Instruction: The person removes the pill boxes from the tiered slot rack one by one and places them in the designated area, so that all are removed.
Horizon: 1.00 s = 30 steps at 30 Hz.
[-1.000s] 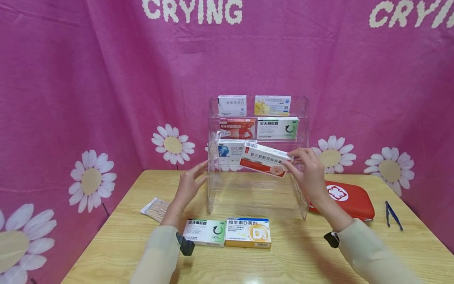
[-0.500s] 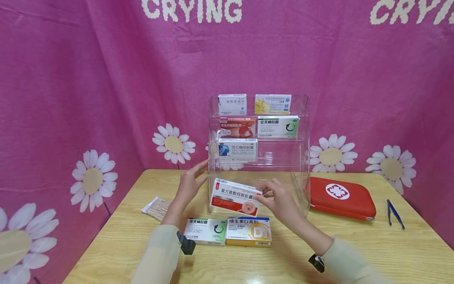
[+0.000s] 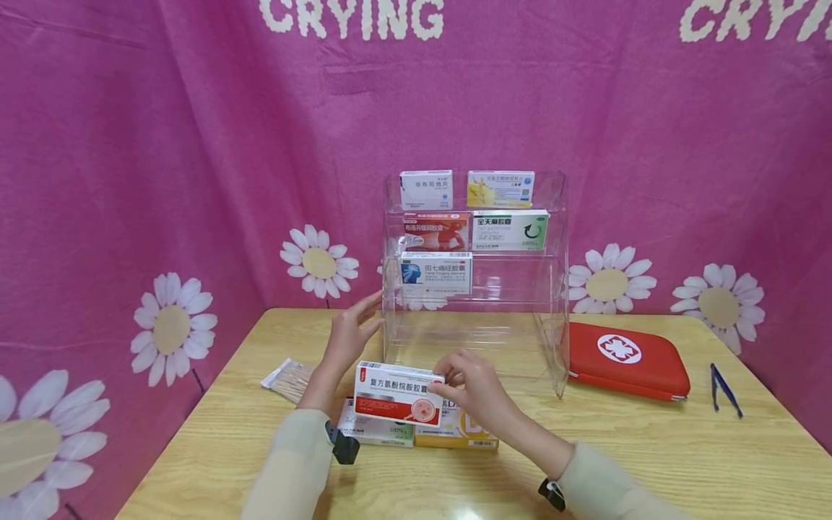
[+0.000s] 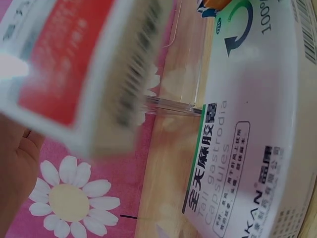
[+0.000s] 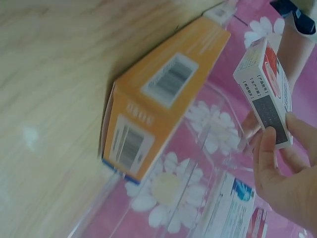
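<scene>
My right hand [image 3: 455, 381] pinches a white-and-red medicine box [image 3: 398, 393] by its right end and holds it low over the table front. Under it lie a green-and-white box [image 3: 377, 433] and a yellow D3 box [image 3: 463, 435], both partly covered. In the right wrist view the held box [image 5: 267, 91] stands beside the yellow box [image 5: 158, 114]. It shows blurred in the left wrist view [image 4: 74, 64], above the green-and-white box [image 4: 252, 148]. My left hand [image 3: 356, 325] is raised with straight fingers by the left wall of the clear acrylic shelf [image 3: 552, 318] and holds nothing.
The shelf carries several medicine boxes on its upper three tiers; the right half of the third tier is bare. A red first-aid pouch [image 3: 627, 359] and blue tweezers [image 3: 723, 390] lie to the right. A packet of cotton swabs [image 3: 286, 380] lies to the left.
My right hand has carried the white-and-red box from the shelf's third tier down and left to just above the two boxes on the table. The left hand has stayed put.
</scene>
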{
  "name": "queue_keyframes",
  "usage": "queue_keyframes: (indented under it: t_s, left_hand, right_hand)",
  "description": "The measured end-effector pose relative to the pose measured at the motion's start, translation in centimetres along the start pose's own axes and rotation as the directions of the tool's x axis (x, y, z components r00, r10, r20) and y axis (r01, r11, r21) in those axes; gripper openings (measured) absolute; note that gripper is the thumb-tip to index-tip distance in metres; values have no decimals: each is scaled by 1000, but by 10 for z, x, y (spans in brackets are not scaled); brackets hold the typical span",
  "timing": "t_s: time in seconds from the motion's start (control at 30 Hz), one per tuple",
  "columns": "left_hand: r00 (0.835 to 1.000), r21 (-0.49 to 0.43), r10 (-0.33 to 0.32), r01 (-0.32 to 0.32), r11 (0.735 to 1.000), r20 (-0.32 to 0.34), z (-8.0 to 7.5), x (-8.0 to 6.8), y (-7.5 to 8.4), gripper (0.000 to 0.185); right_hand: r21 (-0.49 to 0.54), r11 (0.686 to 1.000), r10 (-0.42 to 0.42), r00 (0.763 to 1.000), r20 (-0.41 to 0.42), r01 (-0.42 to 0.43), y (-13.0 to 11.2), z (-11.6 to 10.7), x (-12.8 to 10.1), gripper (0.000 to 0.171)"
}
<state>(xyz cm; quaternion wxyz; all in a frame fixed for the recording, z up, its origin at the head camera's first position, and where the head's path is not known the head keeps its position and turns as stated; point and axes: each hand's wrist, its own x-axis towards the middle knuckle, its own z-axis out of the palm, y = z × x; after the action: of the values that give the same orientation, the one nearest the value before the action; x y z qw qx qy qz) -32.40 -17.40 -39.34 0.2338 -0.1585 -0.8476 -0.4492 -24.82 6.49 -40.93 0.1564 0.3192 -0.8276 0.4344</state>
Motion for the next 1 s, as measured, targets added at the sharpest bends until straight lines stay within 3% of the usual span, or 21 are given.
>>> queue_keyframes:
  t_s: [0.47, 0.8, 1.0]
  left_hand:
    - [1000, -18, 10, -10, 1000, -1, -1, 0, 1, 52]
    - [1000, 2, -2, 2, 1000, -2, -1, 1, 2, 52]
    - [1000, -2, -4, 4, 1000, 5, -1, 1, 2, 52]
  right_hand:
    - [11, 996, -85, 991, 105, 84, -11, 31, -7, 19]
    - [29, 1000, -7, 978, 209, 1, -19, 41, -18, 18]
    - [62, 997, 34, 954, 296, -55, -24, 42, -23, 16]
